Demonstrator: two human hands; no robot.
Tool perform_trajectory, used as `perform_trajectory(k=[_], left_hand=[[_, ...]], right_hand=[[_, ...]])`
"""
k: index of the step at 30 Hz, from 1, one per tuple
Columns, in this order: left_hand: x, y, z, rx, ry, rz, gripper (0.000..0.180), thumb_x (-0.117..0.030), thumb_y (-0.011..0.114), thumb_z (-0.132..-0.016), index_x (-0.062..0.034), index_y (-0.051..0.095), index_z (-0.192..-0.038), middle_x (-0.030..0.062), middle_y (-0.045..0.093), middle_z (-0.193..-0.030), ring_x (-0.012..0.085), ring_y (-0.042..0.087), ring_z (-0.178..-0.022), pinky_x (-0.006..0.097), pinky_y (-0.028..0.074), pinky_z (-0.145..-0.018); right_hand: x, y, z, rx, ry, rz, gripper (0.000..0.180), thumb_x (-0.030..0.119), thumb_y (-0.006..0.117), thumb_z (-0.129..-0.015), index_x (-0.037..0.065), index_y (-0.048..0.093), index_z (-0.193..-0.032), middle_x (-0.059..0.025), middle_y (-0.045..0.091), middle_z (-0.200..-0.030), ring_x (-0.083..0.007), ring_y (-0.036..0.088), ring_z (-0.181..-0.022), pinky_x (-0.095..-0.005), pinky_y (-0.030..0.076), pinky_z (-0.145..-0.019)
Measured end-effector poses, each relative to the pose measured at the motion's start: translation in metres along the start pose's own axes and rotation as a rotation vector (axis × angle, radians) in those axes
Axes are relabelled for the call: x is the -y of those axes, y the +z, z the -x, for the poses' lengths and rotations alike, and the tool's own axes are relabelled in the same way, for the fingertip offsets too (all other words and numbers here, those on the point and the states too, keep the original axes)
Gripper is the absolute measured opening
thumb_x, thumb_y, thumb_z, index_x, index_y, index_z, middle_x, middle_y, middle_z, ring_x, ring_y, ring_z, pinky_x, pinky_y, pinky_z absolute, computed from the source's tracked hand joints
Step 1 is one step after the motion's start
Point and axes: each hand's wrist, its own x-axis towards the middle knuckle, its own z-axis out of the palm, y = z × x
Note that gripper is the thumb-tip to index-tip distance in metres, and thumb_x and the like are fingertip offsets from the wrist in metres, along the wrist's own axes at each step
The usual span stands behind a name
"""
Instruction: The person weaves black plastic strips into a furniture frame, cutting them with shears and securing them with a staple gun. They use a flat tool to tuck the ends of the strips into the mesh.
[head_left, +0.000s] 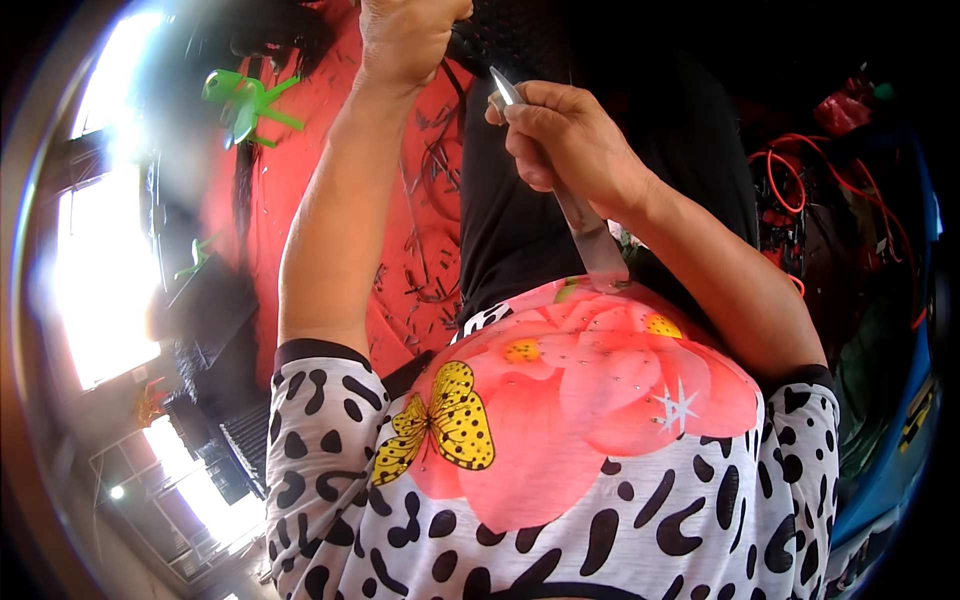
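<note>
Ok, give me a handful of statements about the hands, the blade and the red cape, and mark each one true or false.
1. The right hand grips a long silver metal blade. True.
2. The left hand lies flat and open on the red cape. False: it is raised and closed around a bunch of dark hair.
3. Short dark hair clippings are scattered over the red cape. True.
4. The two hands are far apart, at opposite sides of the picture. False: they are close together near the top.
5. The green plastic clip is pinched in the right hand's fingers. False: it is up on the left, away from both hands.
</note>
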Motion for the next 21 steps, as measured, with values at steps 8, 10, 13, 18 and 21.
perform_trajectory(k=[8, 10, 13, 18, 21], left_hand=[[0.005, 0.015, 0.009, -0.034, -0.005, 0.002, 0.026, 0.005, 0.044, -0.053, 0.0013, 0.058, -0.075, 0.0103, 0.063, -0.085, 0.0233, 0.05, -0.104, 0.031, 0.037, -0.091], [0.007, 0.017, 0.009, -0.037, -0.005, -0.001, 0.026, 0.005, 0.043, -0.053, 0.0013, 0.057, -0.075, 0.0103, 0.063, -0.085, 0.0234, 0.05, -0.104, 0.031, 0.037, -0.091], [0.012, 0.016, 0.01, -0.036, 0.011, -0.021, 0.026, 0.005, 0.043, -0.053, 0.0014, 0.057, -0.075, 0.0105, 0.063, -0.085, 0.0235, 0.05, -0.105, 0.031, 0.037, -0.091], [0.014, 0.016, 0.013, -0.063, 0.012, -0.017, 0.027, 0.006, 0.043, -0.053, 0.0012, 0.057, -0.074, 0.0108, 0.063, -0.086, 0.0239, 0.049, -0.106, 0.032, 0.036, -0.092], [0.007, 0.022, 0.017, -0.117, 0.007, 0.057, 0.027, 0.006, 0.042, -0.053, 0.0013, 0.057, -0.075, 0.0111, 0.063, -0.086, 0.0243, 0.049, -0.107, 0.032, 0.035, -0.093]], right_hand=[[-0.005, 0.0, 0.012, -0.004, 0.031, -0.139, 0.017, 0.012, 0.043, -0.088, -0.002, 0.052, -0.083, -0.0043, 0.044, -0.057, -0.0122, 0.04, -0.043, -0.0267, 0.035, -0.042], [-0.006, 0.001, 0.012, -0.011, 0.035, -0.148, 0.017, 0.012, 0.043, -0.088, -0.002, 0.052, -0.083, -0.0044, 0.044, -0.057, -0.0123, 0.04, -0.043, -0.0267, 0.034, -0.042], [-0.008, 0.0, 0.011, -0.007, 0.051, -0.185, 0.016, 0.012, 0.044, -0.088, -0.001, 0.052, -0.082, -0.0039, 0.043, -0.057, -0.0124, 0.04, -0.043, -0.0268, 0.034, -0.041], [-0.008, -0.009, 0.005, 0.044, 0.095, -0.185, 0.016, 0.012, 0.045, -0.088, -0.002, 0.052, -0.084, -0.0021, 0.042, -0.056, -0.0112, 0.039, -0.042, -0.0258, 0.032, -0.039], [-0.014, -0.021, 0.004, 0.106, 0.001, -0.047, 0.02, 0.013, 0.043, -0.09, -0.005, 0.053, -0.089, -0.0009, 0.04, -0.055, -0.0084, 0.036, -0.042, -0.0224, 0.029, -0.039]])
